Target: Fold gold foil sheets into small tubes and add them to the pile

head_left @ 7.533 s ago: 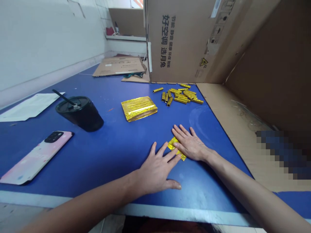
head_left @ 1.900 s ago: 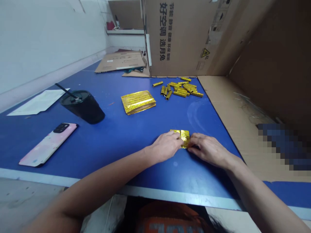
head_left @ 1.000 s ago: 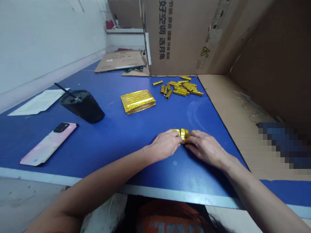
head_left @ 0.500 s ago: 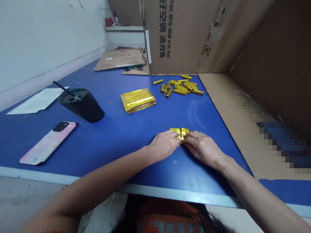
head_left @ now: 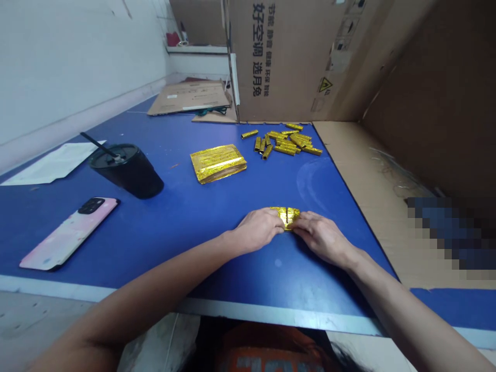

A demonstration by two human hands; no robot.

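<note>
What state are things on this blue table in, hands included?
Shiny gold foil piece: creased, partly covered.
Left hand: fingers bent, touching it.
Right hand: fingers bent, touching it.
Small gold foil strips: folded, loosely piled.
Rectangular gold foil stack: lying flat.
Black tapered cup: lidded, straw inserted.
Pink-white phone: camera side up.
White paper sheet: flat.
Brown cardboard: flat.

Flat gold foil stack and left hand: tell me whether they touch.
Apart. The head view shows blue tabletop between the flat gold foil stack and left hand.
</note>
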